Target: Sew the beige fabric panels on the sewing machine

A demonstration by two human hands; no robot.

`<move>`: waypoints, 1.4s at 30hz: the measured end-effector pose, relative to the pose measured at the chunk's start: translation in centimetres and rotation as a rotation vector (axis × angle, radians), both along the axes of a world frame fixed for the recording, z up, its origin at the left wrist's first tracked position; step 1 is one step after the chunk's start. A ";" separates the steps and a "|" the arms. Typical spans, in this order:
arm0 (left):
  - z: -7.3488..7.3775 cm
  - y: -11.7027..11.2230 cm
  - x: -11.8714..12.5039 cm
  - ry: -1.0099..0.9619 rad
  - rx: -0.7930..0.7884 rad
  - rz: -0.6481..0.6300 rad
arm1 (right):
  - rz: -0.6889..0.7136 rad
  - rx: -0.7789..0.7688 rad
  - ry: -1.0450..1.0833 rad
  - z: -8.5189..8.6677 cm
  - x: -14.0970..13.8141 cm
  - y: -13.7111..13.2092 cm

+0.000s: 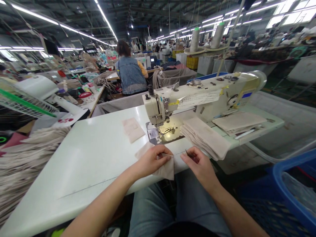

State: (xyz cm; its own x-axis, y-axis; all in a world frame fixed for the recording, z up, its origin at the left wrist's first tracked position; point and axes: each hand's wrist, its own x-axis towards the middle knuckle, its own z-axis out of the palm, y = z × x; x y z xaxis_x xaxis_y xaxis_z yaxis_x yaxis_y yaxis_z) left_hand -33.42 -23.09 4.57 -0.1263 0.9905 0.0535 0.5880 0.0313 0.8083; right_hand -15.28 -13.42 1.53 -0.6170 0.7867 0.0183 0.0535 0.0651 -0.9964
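My left hand (156,160) pinches a beige fabric piece (168,169) at the front edge of the sewing table, and part of the cloth hangs over that edge. Just to the right, my right hand (197,161) is closed on a small dark pointed tool (188,153); the fingers hide most of it, so its kind does not show. A gap separates the tool from the cloth. Behind both hands stands a sewing machine (158,110), its needle area lit. Another beige piece (133,129) lies flat left of the needle plate. A stack of beige pieces (204,135) sits right of it.
More beige pieces (239,121) lie under the machine's arm end beside a white pen-like stick (248,132). Piled cloth (29,168) flanks the table's left side. A blue basket (293,174) stands at the right. Ahead, a person in a denim vest (132,74) sits facing away.
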 end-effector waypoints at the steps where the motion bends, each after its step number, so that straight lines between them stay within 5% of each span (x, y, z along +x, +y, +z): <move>1: -0.2 0.0 0.2 -0.012 0.007 0.016 | 0.014 0.031 -0.015 0.1 -0.2 0.1; 7: -0.3 0.2 0.6 0.034 -0.011 0.098 | 0.069 0.145 -0.025 -0.5 -1.1 0.0; 12: 0.3 -0.6 -3.7 0.177 -0.204 0.225 | -0.109 0.193 -0.064 -0.9 0.4 1.2; 16: 0.1 -1.8 -6.3 -0.053 -0.240 0.287 | -0.209 0.176 -0.119 -1.2 1.6 2.0; 22: -0.1 -2.0 -6.6 -0.443 -0.190 0.393 | -0.148 0.143 -0.182 -2.0 1.8 1.8; 26: -0.5 -0.1 -7.1 -0.212 -0.151 0.425 | 0.021 0.165 -0.146 -3.1 1.5 0.5; 31: -2.0 3.7 -7.6 0.338 -0.137 0.474 | 0.246 0.437 -0.039 -4.2 0.9 -0.6; 42: -2.9 6.4 -8.6 0.433 -0.179 0.481 | 0.396 0.875 -0.150 -5.7 -0.1 0.0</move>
State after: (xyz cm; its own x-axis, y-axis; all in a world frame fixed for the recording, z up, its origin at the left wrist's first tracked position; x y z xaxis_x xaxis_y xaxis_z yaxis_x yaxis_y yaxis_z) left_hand -42.02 -16.71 1.72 -0.5599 0.8276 0.0389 0.7451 0.4824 0.4605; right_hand -15.38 -13.40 -4.15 -0.8775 0.2672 0.3981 -0.0095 0.8204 -0.5717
